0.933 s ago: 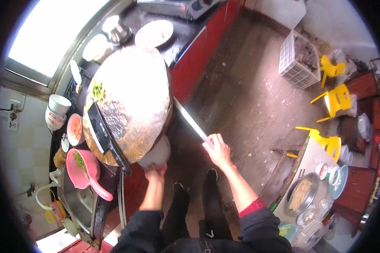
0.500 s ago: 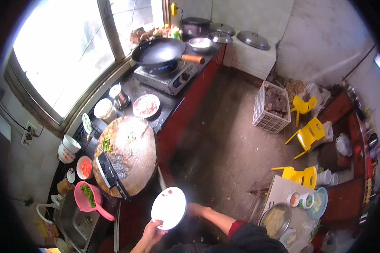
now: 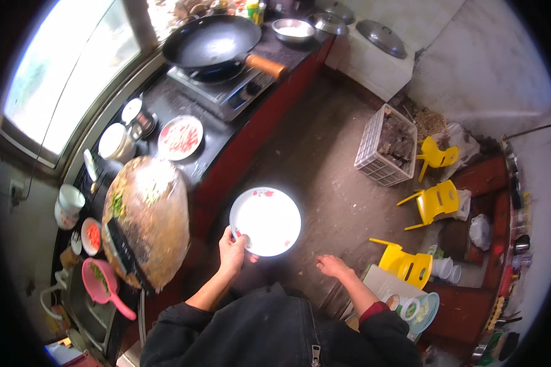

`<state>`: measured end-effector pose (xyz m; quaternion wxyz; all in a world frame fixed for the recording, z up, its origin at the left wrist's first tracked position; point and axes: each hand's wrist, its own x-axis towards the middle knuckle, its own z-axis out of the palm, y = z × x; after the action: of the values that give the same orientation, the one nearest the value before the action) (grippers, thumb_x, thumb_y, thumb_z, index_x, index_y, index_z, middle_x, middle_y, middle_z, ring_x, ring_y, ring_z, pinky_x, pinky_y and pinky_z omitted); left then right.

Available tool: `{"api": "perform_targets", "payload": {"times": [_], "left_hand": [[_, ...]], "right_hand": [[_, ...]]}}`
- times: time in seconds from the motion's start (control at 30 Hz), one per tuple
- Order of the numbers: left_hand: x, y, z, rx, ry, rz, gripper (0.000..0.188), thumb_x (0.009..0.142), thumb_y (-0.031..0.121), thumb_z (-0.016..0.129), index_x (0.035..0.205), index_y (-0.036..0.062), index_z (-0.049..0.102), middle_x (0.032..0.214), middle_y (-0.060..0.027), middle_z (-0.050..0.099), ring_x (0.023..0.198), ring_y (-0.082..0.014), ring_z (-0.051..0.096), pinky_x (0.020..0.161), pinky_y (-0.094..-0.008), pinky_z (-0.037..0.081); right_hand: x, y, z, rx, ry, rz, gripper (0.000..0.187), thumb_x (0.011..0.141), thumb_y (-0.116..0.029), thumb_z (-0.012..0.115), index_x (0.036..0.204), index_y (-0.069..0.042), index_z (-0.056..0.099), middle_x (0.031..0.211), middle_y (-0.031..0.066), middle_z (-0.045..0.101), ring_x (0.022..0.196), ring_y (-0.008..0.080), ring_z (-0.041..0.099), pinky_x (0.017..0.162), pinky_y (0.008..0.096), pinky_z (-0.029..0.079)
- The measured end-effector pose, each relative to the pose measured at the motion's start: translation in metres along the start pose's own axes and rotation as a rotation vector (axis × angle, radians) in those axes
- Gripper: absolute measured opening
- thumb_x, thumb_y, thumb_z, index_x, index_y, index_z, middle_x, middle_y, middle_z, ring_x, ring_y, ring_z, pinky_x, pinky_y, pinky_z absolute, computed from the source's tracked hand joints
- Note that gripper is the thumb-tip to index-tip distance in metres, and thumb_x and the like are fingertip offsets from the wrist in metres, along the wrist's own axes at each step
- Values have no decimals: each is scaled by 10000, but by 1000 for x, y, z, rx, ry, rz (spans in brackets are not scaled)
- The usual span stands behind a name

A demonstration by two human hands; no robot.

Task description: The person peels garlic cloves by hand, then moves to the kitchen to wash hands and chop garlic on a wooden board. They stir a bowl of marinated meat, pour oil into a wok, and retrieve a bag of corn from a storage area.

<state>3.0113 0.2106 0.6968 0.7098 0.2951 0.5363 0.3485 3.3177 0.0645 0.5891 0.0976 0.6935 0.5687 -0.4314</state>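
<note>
My left hand is closed on the near-left rim of a white plate with red flower marks, held out over the floor. The plate's middle is washed out by glare. Apart from it, my right hand hangs to the right with loosely bent fingers and no visible thing in them. On the counter to the left, a dark cleaver lies across a round wooden chopping block. Chopped green pieces and pale bits lie on the block.
A wok sits on a gas stove. Nearby stands a plate of red and white chopped food. A pink strainer is by the sink. Yellow chairs and a white crate stand right.
The plate has risen away from my body and shifted slightly right in my left hand. My right hand has moved right, away from the plate. The view has shifted.
</note>
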Motion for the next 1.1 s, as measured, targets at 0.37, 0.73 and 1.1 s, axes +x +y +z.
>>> {"api": "perform_targets", "payload": {"times": [0.37, 0.73, 1.1], "left_hand": [[252, 132, 309, 688, -181, 274, 486, 846, 9, 485, 1331, -8, 461, 923, -277, 681, 582, -348, 686, 498, -455, 556], [466, 181, 379, 7, 278, 86, 296, 812, -54, 514, 1104, -19, 482, 1028, -199, 601, 773, -335, 694, 442, -361, 613], [608, 212, 336, -571, 629, 111, 416, 837, -44, 494, 1246, 17, 444, 1208, -182, 509, 1008, -381, 618, 657, -507, 644]], "right_hand": [[81, 124, -141, 386, 204, 66, 319, 944, -269, 552, 1167, -60, 644, 1110, 177, 688, 1061, 331, 658, 913, 415, 512], [253, 258, -395, 62, 107, 18, 320, 917, -260, 559, 1148, -61, 656, 1088, 216, 677, 1066, 383, 630, 913, 467, 497], [456, 94, -730, 138, 347, -559, 216, 949, -204, 522, 975, -51, 673, 985, 152, 676, 943, 359, 639, 845, 443, 506]]}}
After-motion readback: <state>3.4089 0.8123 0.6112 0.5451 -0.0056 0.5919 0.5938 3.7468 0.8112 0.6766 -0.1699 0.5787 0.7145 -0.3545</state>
